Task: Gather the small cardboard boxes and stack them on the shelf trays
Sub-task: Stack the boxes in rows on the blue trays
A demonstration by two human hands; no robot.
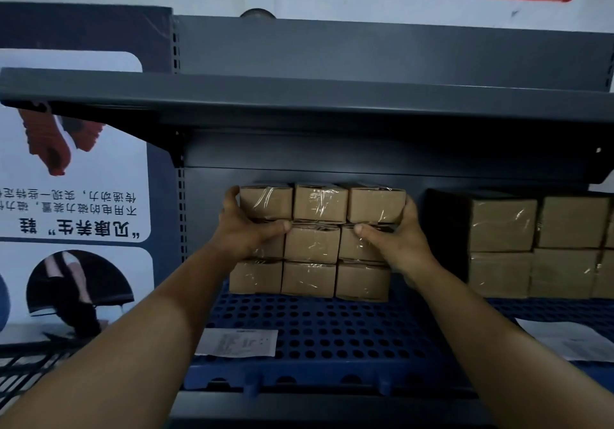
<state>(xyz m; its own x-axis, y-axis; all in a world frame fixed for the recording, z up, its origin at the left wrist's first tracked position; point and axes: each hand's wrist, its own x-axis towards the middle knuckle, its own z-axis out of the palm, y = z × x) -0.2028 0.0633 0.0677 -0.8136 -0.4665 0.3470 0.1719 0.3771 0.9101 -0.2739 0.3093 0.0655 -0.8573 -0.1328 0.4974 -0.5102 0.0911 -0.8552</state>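
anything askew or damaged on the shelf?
Top row of boxes sits shifted right of the two rows below, overhanging on the right, with both hands (left, right) gripping the stack. No damage visible.

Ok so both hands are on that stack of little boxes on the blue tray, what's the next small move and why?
Probably nudge the top row of boxes back and a little left, then let go. It sits shifted right of the rows below, overhanging on the right. The left hand and right hand grip the stack's two ends, thumbs on its front, and the stack rests on the blue perforated tray.
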